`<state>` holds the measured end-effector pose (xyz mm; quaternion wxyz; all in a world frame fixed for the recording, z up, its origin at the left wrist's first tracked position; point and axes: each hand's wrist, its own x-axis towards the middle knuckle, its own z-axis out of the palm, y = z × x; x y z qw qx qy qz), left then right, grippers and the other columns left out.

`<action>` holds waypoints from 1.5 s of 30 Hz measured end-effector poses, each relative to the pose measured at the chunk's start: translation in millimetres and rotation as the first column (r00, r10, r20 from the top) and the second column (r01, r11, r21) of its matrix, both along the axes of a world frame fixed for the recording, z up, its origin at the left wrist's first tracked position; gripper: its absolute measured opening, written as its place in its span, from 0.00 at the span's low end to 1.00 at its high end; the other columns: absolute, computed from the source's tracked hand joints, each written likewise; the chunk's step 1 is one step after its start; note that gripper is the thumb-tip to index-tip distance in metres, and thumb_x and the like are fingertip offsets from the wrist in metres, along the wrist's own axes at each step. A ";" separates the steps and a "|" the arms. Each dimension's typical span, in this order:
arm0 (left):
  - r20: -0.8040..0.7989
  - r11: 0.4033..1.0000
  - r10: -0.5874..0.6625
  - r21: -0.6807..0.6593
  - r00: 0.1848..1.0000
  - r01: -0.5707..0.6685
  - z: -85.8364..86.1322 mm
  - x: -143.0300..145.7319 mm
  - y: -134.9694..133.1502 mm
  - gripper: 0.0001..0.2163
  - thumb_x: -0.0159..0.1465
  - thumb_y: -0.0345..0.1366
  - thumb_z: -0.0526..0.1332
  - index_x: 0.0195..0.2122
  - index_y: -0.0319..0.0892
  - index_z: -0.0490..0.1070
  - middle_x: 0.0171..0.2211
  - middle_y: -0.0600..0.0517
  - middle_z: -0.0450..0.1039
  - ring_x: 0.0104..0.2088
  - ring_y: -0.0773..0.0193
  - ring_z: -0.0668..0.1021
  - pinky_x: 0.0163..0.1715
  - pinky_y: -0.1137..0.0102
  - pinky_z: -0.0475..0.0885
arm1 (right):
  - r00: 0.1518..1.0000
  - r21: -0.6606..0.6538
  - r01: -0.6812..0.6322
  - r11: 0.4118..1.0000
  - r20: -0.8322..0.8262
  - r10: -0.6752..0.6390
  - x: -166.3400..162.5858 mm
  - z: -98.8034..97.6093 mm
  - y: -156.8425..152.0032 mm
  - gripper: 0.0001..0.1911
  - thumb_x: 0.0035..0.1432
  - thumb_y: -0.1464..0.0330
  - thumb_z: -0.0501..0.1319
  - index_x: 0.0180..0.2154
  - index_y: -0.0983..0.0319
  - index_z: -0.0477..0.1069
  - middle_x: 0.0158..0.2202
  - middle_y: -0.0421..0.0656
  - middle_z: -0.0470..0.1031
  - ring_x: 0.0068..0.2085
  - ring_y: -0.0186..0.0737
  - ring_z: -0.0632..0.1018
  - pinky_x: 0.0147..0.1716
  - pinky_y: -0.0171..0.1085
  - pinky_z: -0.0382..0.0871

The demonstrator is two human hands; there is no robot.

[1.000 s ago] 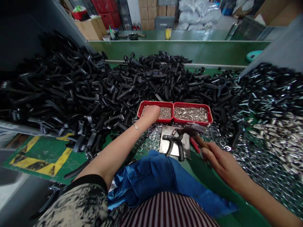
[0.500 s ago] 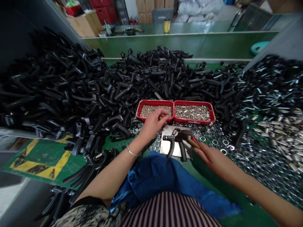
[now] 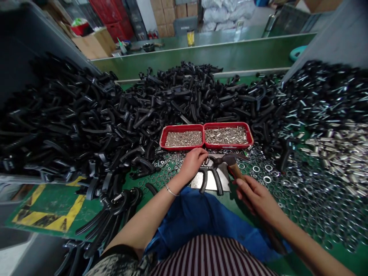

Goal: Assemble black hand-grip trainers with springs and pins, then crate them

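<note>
In the head view my right hand point(image 3: 255, 195) is closed around the wooden handle of a hammer point(image 3: 235, 170). The hammer's dark head is just right of a black two-handled, plier-like part point(image 3: 217, 180), which lies on a bare metal plate point(image 3: 195, 183) in front of me. My left hand point(image 3: 194, 161) is at the upper left end of this part, fingertips pinched together; whatever they hold is too small to make out. Behind the plate stand two red trays side by side: the left tray point(image 3: 181, 148) holds tiny metal pieces, the right tray point(image 3: 228, 146) small metal pins.
Black handle parts point(image 3: 161, 96) are heaped at the back and left. Metal rings point(image 3: 310, 203) spread over the green table on the right, beside a pile of silver cylinders point(image 3: 342, 153). Several assembled black pieces point(image 3: 115, 211) hang at the left edge. Blue cloth point(image 3: 198, 214) covers my lap.
My left hand has moved from the left red tray to the black plier-like part. The hammer has turned and shifted slightly right, away from the part. The camera view has shifted too.
</note>
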<state>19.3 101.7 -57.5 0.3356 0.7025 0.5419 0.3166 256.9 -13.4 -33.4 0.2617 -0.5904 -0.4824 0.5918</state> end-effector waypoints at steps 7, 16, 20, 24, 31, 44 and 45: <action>-0.115 0.997 -0.067 0.023 0.991 0.070 -7.1 3.7 4.0 0.08 0.67 0.34 0.59 0.41 0.39 0.78 0.41 0.47 0.80 0.43 0.59 0.79 0.48 0.66 0.71 | 0.998 -0.013 0.064 0.998 -0.025 -0.064 5.0 -4.5 -1.7 0.19 0.65 0.49 0.54 0.42 0.58 0.66 0.25 0.35 0.71 0.14 0.28 0.60 0.11 0.30 0.51; -0.506 0.960 -0.118 0.163 0.854 0.229 -0.4 8.0 0.8 0.09 0.70 0.33 0.55 0.42 0.38 0.74 0.40 0.46 0.77 0.42 0.58 0.77 0.45 0.66 0.71 | 0.997 -0.022 0.066 0.998 -0.037 -0.067 5.5 -8.8 -1.4 0.20 0.65 0.49 0.54 0.43 0.58 0.67 0.25 0.34 0.70 0.14 0.27 0.60 0.10 0.29 0.50; -0.763 0.848 -0.127 0.248 0.633 0.468 0.7 10.5 -3.8 0.09 0.70 0.28 0.52 0.40 0.36 0.72 0.37 0.44 0.73 0.41 0.54 0.75 0.44 0.62 0.69 | 0.999 -0.002 0.048 0.999 0.004 -0.048 6.2 -4.8 -0.6 0.21 0.65 0.48 0.53 0.44 0.58 0.67 0.26 0.35 0.71 0.14 0.28 0.61 0.11 0.30 0.52; -0.765 0.854 -0.126 0.240 0.632 0.461 -3.5 10.3 -3.3 0.09 0.71 0.30 0.51 0.41 0.36 0.71 0.38 0.44 0.72 0.41 0.55 0.74 0.43 0.62 0.69 | 0.995 0.062 -0.030 0.998 0.092 0.024 10.0 1.6 9.9 0.21 0.66 0.49 0.51 0.44 0.58 0.68 0.28 0.36 0.73 0.16 0.30 0.65 0.14 0.32 0.57; -0.562 0.922 -0.014 0.313 0.827 0.228 1.5 -0.5 -31.3 0.16 0.72 0.37 0.51 0.58 0.36 0.65 0.55 0.41 0.70 0.53 0.55 0.72 0.53 0.60 0.67 | 0.874 0.308 -0.318 0.897 0.462 0.152 16.2 44.4 39.5 0.20 0.69 0.52 0.49 0.42 0.58 0.70 0.29 0.40 0.75 0.29 0.39 0.76 0.29 0.35 0.65; -0.649 0.868 -0.155 0.271 0.745 0.417 -1.3 -2.2 -79.0 0.13 0.73 0.32 0.48 0.51 0.36 0.70 0.49 0.43 0.73 0.51 0.55 0.71 0.53 0.60 0.68 | 0.600 0.238 -0.590 0.771 0.769 0.222 -6.7 43.0 77.0 0.18 0.71 0.56 0.44 0.40 0.59 0.65 0.32 0.46 0.77 0.31 0.43 0.77 0.29 0.36 0.62; -0.646 0.872 -0.156 0.266 0.748 0.411 -0.7 -1.9 -78.6 0.13 0.72 0.32 0.48 0.50 0.36 0.70 0.49 0.44 0.73 0.50 0.55 0.71 0.53 0.60 0.68 | 0.569 0.203 -0.598 0.775 0.788 0.233 -6.6 41.6 78.2 0.17 0.71 0.57 0.45 0.39 0.60 0.65 0.31 0.46 0.77 0.30 0.43 0.77 0.28 0.36 0.62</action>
